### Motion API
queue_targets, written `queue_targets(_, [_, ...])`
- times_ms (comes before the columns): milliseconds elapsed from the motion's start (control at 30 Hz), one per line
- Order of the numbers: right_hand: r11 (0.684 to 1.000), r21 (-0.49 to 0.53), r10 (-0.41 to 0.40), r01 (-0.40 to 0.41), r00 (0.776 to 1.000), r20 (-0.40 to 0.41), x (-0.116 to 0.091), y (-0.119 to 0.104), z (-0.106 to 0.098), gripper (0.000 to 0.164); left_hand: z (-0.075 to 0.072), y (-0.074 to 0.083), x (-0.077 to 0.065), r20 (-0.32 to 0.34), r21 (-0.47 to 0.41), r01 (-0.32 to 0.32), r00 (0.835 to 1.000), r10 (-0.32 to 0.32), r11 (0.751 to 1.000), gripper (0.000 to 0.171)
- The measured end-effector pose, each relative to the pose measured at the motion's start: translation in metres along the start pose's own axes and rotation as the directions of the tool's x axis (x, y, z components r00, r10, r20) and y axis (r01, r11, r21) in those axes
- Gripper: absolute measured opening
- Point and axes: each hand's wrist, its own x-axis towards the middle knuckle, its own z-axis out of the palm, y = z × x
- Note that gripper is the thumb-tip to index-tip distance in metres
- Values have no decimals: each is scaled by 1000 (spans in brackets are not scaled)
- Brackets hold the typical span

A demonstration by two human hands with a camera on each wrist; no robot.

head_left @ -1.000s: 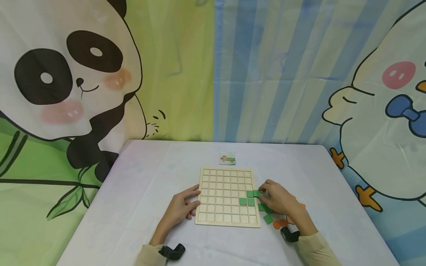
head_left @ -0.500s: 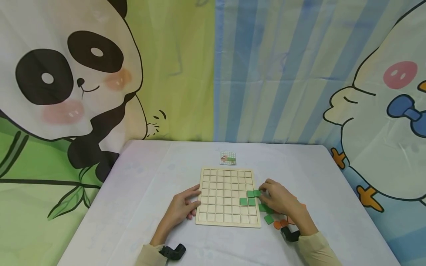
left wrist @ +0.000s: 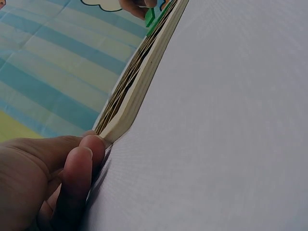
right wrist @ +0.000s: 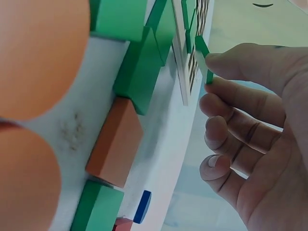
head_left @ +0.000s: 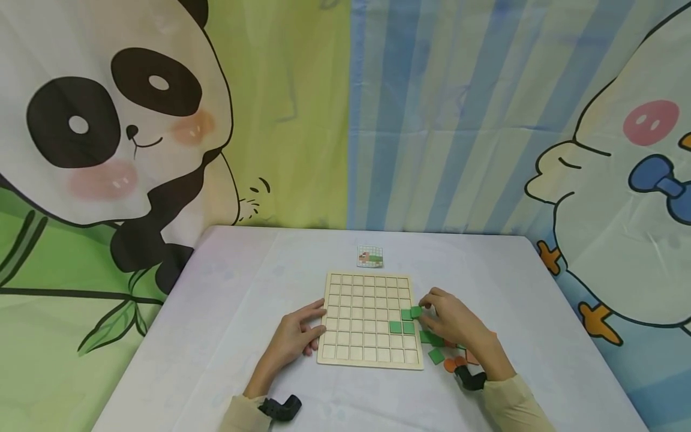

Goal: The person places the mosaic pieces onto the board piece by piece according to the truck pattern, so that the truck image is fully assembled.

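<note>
A pale wooden grid board (head_left: 356, 330) lies on the table. My left hand (head_left: 294, 335) holds its left edge, with fingertips (left wrist: 98, 144) right at the rim in the left wrist view. Between thumb and index finger, my right hand (head_left: 453, 318) pinches a small green square tile (right wrist: 203, 53). This tile is tilted, over the board's right edge beside another green tile (head_left: 406, 314) in the grid. Two more green tiles (head_left: 402, 327) sit in cells one row nearer. The other fingers of my right hand are loosely curled and hold nothing.
Right of the board, partly under my right forearm, lie loose green pieces (head_left: 436, 356) and orange round pieces (head_left: 450, 365). An orange-brown block (right wrist: 115, 142) and a small blue piece (right wrist: 142, 207) show in the right wrist view. A small picture card (head_left: 369, 257) lies beyond the board.
The pinched green tile has tilted and shifted slightly up and left at the board's right edge. My left hand and the board stay in place.
</note>
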Motion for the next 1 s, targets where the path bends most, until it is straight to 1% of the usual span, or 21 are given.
queue_targets(300, [996, 72, -49, 50, 999, -17, 7, -6, 7, 22, 0, -1, 1, 2, 5, -3, 1000, 3, 1000, 47])
queue_targets(500, [994, 95, -53, 53, 999, 0, 13, -17, 9, 22, 0, 0, 1, -3, 11, -2, 1000, 3, 1000, 48])
queue_targets(633, [996, 84, -28, 24, 999, 39, 18, -24, 12, 23, 1, 0, 1, -6, 12, -3, 1000, 3, 1000, 49])
queue_targets(733, [998, 56, -8, 5, 998, 58, 21, -29, 15, 23, 1, 0, 2, -7, 9, -4, 1000, 4, 1000, 50])
queue_targets(1000, [1000, 14, -18, 18, 998, 63, 23, -31, 20, 23, 0, 0, 1, -3, -4, -1, 1000, 1, 1000, 51])
